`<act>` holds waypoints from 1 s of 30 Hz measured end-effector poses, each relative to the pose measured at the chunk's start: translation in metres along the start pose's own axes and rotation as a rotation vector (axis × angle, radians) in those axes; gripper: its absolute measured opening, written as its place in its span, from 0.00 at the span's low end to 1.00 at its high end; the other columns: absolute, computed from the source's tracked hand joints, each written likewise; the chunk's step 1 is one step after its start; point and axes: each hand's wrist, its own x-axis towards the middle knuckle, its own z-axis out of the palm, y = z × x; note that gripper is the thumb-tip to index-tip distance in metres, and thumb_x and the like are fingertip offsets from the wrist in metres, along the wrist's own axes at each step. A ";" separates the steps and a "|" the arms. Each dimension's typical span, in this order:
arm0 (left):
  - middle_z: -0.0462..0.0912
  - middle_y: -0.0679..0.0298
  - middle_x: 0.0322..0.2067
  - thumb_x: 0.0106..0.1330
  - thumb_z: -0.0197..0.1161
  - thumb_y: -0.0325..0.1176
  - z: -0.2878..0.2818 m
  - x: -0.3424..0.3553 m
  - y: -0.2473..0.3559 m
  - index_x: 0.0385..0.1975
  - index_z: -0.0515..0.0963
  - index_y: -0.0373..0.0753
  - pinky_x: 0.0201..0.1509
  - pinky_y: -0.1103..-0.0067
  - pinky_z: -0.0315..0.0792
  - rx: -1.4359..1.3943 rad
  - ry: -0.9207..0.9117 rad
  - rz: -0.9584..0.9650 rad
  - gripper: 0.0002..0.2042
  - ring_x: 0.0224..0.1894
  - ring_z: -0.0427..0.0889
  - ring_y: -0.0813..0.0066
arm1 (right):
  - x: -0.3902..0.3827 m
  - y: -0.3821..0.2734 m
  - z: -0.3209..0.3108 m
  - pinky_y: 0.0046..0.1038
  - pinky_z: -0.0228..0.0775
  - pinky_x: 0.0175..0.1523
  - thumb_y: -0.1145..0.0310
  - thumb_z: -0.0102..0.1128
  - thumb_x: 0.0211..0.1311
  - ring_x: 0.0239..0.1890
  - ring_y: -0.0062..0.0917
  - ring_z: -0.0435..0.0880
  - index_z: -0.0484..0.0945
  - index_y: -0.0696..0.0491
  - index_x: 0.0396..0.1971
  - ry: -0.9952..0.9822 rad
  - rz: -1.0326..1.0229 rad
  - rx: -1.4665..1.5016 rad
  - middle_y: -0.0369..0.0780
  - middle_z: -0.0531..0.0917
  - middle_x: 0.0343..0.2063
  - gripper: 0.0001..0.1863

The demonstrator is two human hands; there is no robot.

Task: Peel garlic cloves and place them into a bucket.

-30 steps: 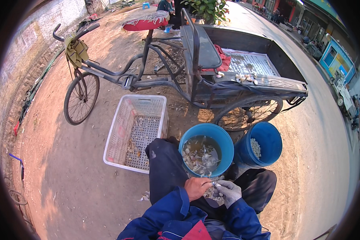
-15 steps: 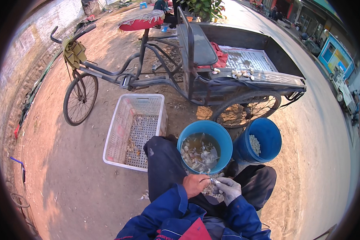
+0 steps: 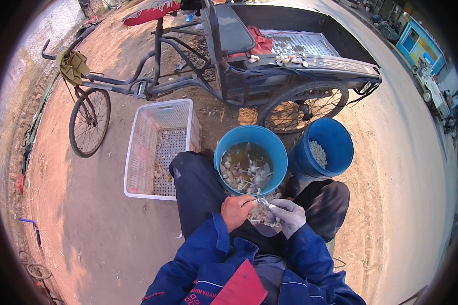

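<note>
compared with half a second ago, everything ahead sits higher and a little further left in the view: the cargo tricycle (image 3: pixel 231 34), the white crate (image 3: pixel 142 145) and both buckets have slid upward together, and the red saddle (image 3: pixel 152 14) is now cut by the top edge. both hands appear higher too, in much the same place relative to the nearer bucket.

the left hand (image 3: pixel 235 211) is closed on a slim, shiny thing (image 3: pixel 261 201), too small to tell whether it is a blade. the right hand (image 3: pixel 290 217), pale grey and glove-like, pinches a small pale piece (image 3: pixel 271 205) that meets it. that piece is held between the two hands, just below the near rim of the first blue bucket (image 3: pixel 280 157), where peelings and garlic-like bits float in murky liquid. beside it, on the right, the second blue bucket (image 3: pixel 339 152) is tilted and holds whitish cloves (image 3: pixel 317 153).

for writing, the dark blue jacket (image 3: pixel 193 269) has pale and red printed letters near the red panel (image 3: pixel 239 285); they curve with the cloth and are partly cut off by the lower edge. at the far right, the blue kiosk (image 3: pixel 420 47) has a yellow panel, too small to read. more bulbs (image 3: pixel 290 59) lie along the tricycle's near edge, beside a red cloth (image 3: pixel 262 43).
</note>
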 end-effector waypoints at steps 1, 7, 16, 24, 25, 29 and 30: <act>0.91 0.63 0.30 0.76 0.70 0.31 0.001 0.002 -0.004 0.50 0.92 0.33 0.39 0.77 0.79 -0.026 0.014 -0.012 0.11 0.32 0.87 0.79 | 0.007 0.002 -0.004 0.31 0.88 0.44 0.76 0.75 0.73 0.34 0.25 0.88 0.86 0.66 0.57 -0.006 0.003 -0.016 0.43 0.90 0.36 0.17; 0.87 0.67 0.29 0.76 0.69 0.25 0.020 -0.003 -0.016 0.51 0.92 0.30 0.38 0.81 0.74 -0.247 0.052 -0.106 0.10 0.32 0.83 0.83 | 0.017 0.022 -0.030 0.25 0.82 0.43 0.75 0.75 0.72 0.33 0.20 0.87 0.87 0.64 0.58 0.010 0.033 -0.040 0.40 0.91 0.39 0.18; 0.92 0.57 0.30 0.74 0.72 0.28 0.052 -0.003 -0.022 0.50 0.90 0.31 0.41 0.74 0.81 0.189 -0.089 0.084 0.10 0.34 0.91 0.73 | 0.008 0.020 -0.046 0.26 0.86 0.44 0.78 0.72 0.74 0.34 0.21 0.89 0.86 0.66 0.59 0.025 -0.027 0.039 0.43 0.93 0.42 0.17; 0.93 0.50 0.34 0.72 0.73 0.31 0.058 -0.008 -0.013 0.49 0.90 0.32 0.44 0.70 0.83 0.133 -0.131 0.120 0.11 0.37 0.95 0.60 | 0.009 0.031 -0.054 0.27 0.88 0.47 0.75 0.72 0.76 0.36 0.21 0.91 0.88 0.64 0.59 -0.008 -0.051 -0.061 0.43 0.94 0.42 0.16; 0.93 0.50 0.35 0.72 0.73 0.31 0.058 -0.008 -0.012 0.49 0.90 0.32 0.44 0.70 0.84 0.142 -0.139 0.127 0.12 0.37 0.95 0.59 | 0.008 0.030 -0.053 0.27 0.88 0.47 0.75 0.72 0.76 0.36 0.21 0.91 0.88 0.64 0.59 -0.011 -0.053 -0.078 0.43 0.94 0.41 0.16; 0.93 0.49 0.36 0.72 0.73 0.31 0.058 -0.010 -0.010 0.50 0.90 0.32 0.46 0.69 0.84 0.173 -0.158 0.128 0.12 0.39 0.96 0.57 | 0.006 0.031 -0.051 0.26 0.87 0.46 0.73 0.73 0.76 0.35 0.21 0.91 0.89 0.63 0.58 -0.027 -0.039 -0.094 0.42 0.94 0.39 0.16; 0.93 0.49 0.36 0.72 0.73 0.32 0.058 -0.010 -0.010 0.50 0.90 0.33 0.46 0.68 0.84 0.180 -0.163 0.130 0.12 0.39 0.96 0.57 | 0.006 0.030 -0.051 0.25 0.85 0.45 0.73 0.75 0.75 0.35 0.21 0.91 0.89 0.64 0.58 -0.026 -0.031 -0.108 0.42 0.94 0.40 0.17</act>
